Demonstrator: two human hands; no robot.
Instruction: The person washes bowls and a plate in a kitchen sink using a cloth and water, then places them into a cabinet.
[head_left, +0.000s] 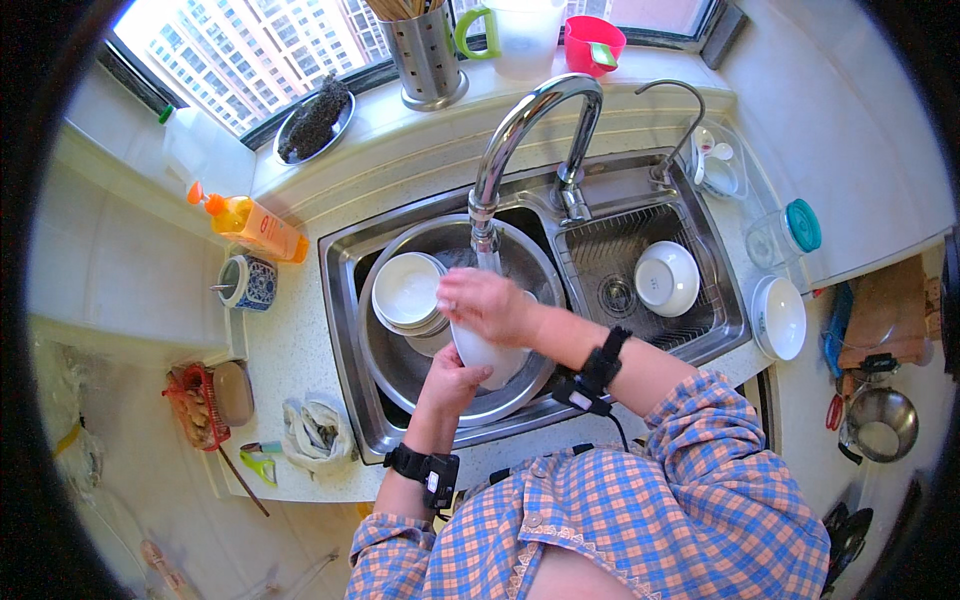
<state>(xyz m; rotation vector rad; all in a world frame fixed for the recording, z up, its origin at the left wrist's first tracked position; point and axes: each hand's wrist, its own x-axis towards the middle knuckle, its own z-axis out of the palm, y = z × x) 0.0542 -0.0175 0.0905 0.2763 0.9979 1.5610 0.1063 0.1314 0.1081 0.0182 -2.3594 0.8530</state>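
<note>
My left hand (455, 373) grips the lower rim of a white bowl (480, 356), tilted under the stream from the chrome faucet (501, 146). Against the upper part of that bowl lies my right hand (487, 304), slightly blurred; its fingers are bent over the bowl, and whether they grip it I cannot tell. Below both hands is a large round metal basin (390, 390) in the left sink compartment. Just left of my right hand, a stack of white bowls (407, 289) stands in the basin. An upturned white bowl (667, 278) rests in the right compartment.
Left of the sink are an orange soap bottle (259, 229), a blue-and-white jar (255, 283), a plastic bag (315, 435) and a green peeler (259, 466). White bowls (784, 319) and a teal-lidded jar (776, 238) stand at the right. A utensil holder (424, 56) is on the windowsill.
</note>
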